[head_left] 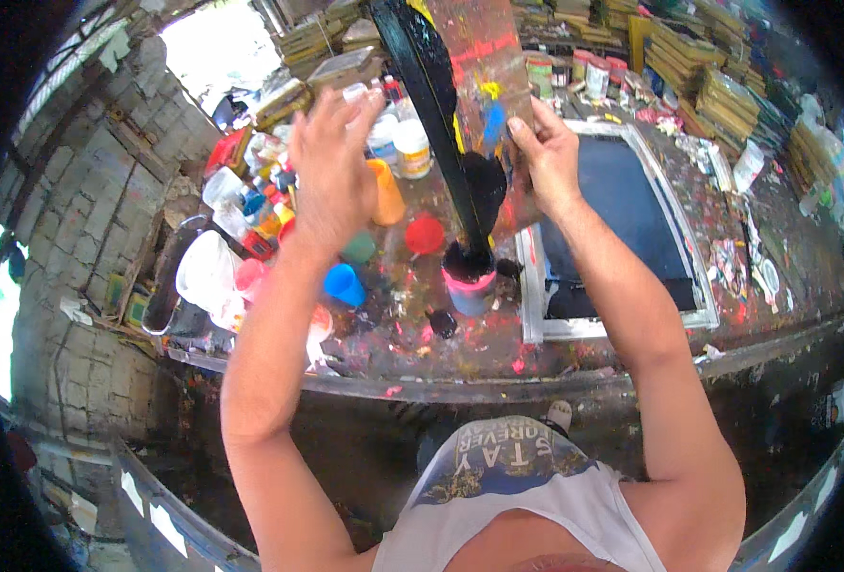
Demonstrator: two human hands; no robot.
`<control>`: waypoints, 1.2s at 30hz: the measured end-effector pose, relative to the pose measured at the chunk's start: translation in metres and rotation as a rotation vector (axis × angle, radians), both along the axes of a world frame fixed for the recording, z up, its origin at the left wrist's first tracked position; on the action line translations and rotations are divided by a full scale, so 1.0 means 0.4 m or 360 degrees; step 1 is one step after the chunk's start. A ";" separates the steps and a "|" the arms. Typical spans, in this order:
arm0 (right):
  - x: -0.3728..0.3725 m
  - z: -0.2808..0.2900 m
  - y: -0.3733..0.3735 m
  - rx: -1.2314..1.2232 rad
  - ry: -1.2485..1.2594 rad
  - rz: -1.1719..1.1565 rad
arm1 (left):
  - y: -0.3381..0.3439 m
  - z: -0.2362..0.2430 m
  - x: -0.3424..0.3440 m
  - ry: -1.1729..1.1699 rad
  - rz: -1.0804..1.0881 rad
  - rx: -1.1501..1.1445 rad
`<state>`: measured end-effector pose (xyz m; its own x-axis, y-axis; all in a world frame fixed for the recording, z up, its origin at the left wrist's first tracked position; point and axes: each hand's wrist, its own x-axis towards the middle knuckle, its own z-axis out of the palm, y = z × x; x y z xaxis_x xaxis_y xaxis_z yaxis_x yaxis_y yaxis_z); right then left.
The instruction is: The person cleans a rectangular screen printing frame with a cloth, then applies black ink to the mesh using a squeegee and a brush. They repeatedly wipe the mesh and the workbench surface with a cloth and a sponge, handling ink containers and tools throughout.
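My right hand [549, 157] grips the side of a wide paint-stained wooden squeegee [491, 57], thumb on its near face. Thick black ink coats the squeegee's long dark edge, which runs down to the mouth of a pink-and-grey tub [469, 291]. Black ink covers the tub's rim too. Raised to the left of the squeegee is my left hand [334, 172], slightly blurred, fingers apart and holding nothing. Behind its wrist stands an orange cup [386, 194]. A screen-printing frame [622, 229] with dark mesh lies flat, partly under my right forearm.
On the paint-splattered table [393, 338] are a blue cup [345, 284], a red lid [425, 234], a white bucket [207, 272] and white tubs [410, 148]. Bottles crowd the left side. Stacked wooden frames [722, 100] fill the back right. A block wall [69, 229] rises at left.
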<state>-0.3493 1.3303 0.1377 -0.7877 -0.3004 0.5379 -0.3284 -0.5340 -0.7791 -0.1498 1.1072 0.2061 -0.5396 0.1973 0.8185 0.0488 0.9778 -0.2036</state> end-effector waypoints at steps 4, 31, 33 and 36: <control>0.034 0.026 -0.003 -0.0040 -0.0026 0.0088 | 0.013 0.249 -0.052 0.0422 -0.0033 -0.0316; 0.094 0.028 0.026 -0.0281 0.0127 0.0009 | 0.086 -0.123 -0.027 -0.0543 0.0032 -0.0611; 0.097 0.025 0.021 -0.0264 0.0110 0.0019 | 0.082 -0.153 -0.024 -0.0601 0.0057 -0.0664; 0.100 0.022 0.011 -0.0270 0.0075 0.0033 | 0.075 -0.199 -0.017 -0.0780 0.0079 -0.0651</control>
<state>-0.3093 1.3345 0.1464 -0.7549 -0.2179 0.6186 -0.3502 -0.6635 -0.6611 -0.1565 1.1371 0.1263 -0.8487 0.4068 0.3379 0.1878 0.8292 -0.5265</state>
